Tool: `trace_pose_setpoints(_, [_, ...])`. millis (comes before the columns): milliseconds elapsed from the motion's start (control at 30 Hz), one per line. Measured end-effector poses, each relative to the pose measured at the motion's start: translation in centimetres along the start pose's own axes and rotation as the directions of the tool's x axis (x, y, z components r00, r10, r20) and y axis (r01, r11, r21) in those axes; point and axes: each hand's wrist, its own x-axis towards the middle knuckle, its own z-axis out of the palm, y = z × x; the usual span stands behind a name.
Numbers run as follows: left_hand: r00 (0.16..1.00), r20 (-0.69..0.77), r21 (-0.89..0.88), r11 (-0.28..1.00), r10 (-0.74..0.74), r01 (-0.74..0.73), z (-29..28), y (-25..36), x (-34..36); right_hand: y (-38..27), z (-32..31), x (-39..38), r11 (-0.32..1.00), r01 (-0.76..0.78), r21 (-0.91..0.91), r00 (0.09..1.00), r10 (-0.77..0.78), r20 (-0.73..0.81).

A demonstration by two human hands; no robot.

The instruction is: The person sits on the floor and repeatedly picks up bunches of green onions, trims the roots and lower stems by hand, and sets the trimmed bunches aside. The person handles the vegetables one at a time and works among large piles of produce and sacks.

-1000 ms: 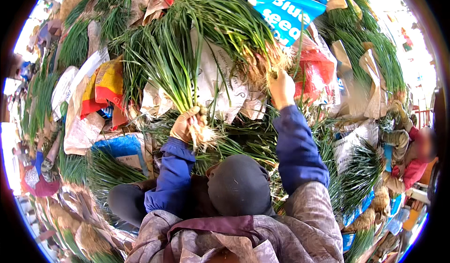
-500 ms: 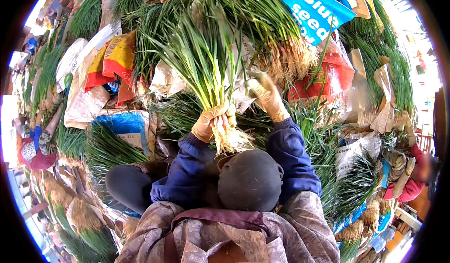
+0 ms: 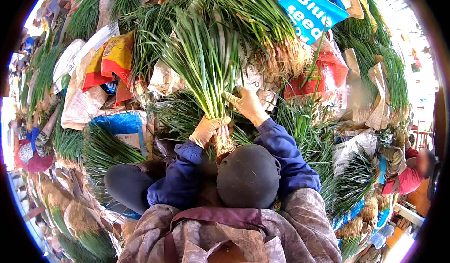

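Observation:
My left hand (image 3: 209, 130), in a pale glove, is closed round a bunch of green onions (image 3: 206, 82) just above the roots. The long green leaves fan out away from me, and the pale roots (image 3: 223, 144) hang below my fist, partly hidden by my head. At the right side of the bunch is my right hand (image 3: 248, 105), also gloved. Its fingers are apart, with the tips against the stalks; I see nothing held in it.
A large heap of green onions (image 3: 253, 14) with roots lies ahead. Around it are a blue-and-white sack (image 3: 307, 12), a red sack (image 3: 323, 73) and a yellow-and-red sack (image 3: 117, 54). More green onions (image 3: 105, 145) lie left. People (image 3: 405, 174) sit at the right and far left.
My right hand has moved left, from beside the bunch to its stalks. My left hand has come slightly lower and left, still gripping the green onions; the roots have gathered closer together.

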Motion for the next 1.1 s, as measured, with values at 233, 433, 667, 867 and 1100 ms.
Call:
trace_pose_setpoints(233, [0.999, -0.03, -0.053, 0.998, -0.017, 0.015, 1.2, 0.2, -0.4, -1.6, -2.2, -0.9, 0.702, 0.15, -0.696, 0.974, 0.017, 0.227])
trace_pose_setpoints(433, [0.985, -0.125, -0.022, 0.993, 0.116, -0.12, 3.7, 3.6, -2.3, -3.1, -0.8, 0.8, 0.607, 0.011, -0.794, 1.0, -0.024, -0.004])
trace_pose_setpoints(667, [0.946, -0.043, -0.178, 0.93, 0.32, -0.323, 3.3, 7.1, -2.4, 3.8, -6.9, 4.0, 0.787, 0.226, -0.575, 0.762, 0.225, 0.607])
trace_pose_setpoints(867, [0.977, 0.21, -0.516, 0.844, -0.041, 0.147, -3.7, 2.7, 5.2, 5.3, -20.1, 13.4, 0.481, -0.29, -0.827, 0.871, -0.225, -0.437])
trace_pose_setpoints(1100, [0.992, -0.114, -0.314, 0.949, -0.058, 0.019, 2.2, 6.0, 5.8, -0.3, -12.5, 5.6, 0.58, 0.044, -0.814, 0.832, -0.472, -0.292])
